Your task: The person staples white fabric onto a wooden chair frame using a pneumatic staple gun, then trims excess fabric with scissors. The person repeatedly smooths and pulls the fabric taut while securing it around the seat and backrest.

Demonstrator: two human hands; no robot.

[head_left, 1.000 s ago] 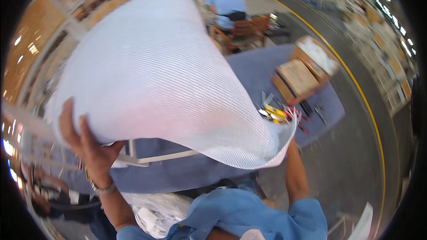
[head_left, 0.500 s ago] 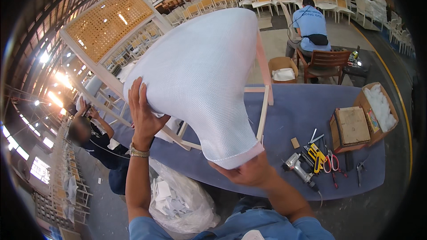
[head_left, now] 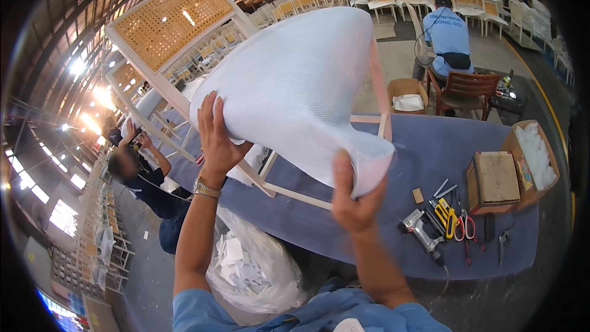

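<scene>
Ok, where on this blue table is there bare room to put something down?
The blue table is bare between the chair frame and the brown box, and along its near edge left of the power tool. It is crowded around the scissors and pliers. Both the left hand and right hand grip the white foam sleeve.

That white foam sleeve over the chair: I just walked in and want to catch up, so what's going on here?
A person holds the white foam sleeve with both bare hands: the left hand grips its left edge, the right hand its lower open end. The sleeve covers part of a pale wooden chair frame on the blue-grey table. Tools lie to the right. Another person crouches at left.
</scene>
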